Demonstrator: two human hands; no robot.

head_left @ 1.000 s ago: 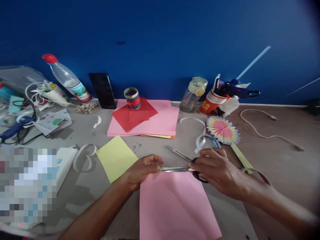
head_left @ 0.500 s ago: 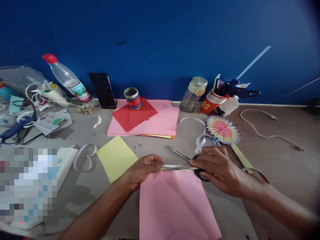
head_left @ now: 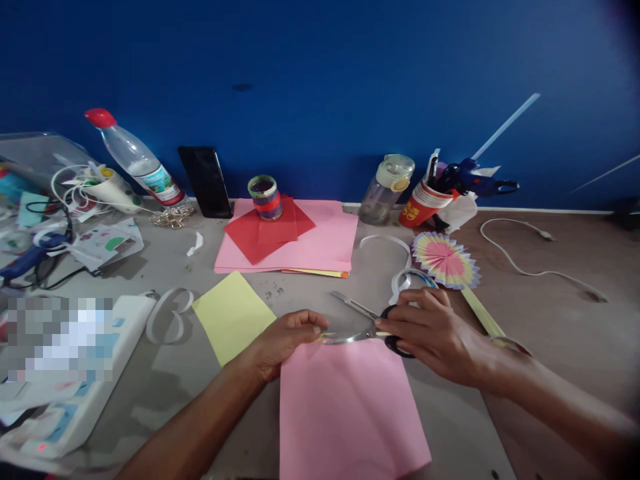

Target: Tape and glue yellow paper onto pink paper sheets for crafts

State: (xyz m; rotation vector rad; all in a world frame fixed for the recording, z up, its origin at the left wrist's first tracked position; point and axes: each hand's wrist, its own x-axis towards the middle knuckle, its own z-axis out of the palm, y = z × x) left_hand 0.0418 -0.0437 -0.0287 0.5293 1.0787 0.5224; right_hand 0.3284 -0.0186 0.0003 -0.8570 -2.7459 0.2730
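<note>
Gray table (head_left: pixel 455 427) is stretching between the pink sheet (head_left: pixel 345 413) and a slanting edge on the right, and also — leftward — between the sheet and the white power strip (head_left: pixel 133 320). The 2 forearms are reaching in from opposite sides. The left hand (head_left: pixel 295 337) is pinching a thin, partly hidden paper piece (head_left: pixel 328 337) at the sheet's far edge. The right hand (head_left: pixel 430 333) is gripping scissors (head_left: pixel 371 335), blades pointing toward the left fingertips; a utility knife (head_left: pixel 355 305) is lying just beyond.
</note>
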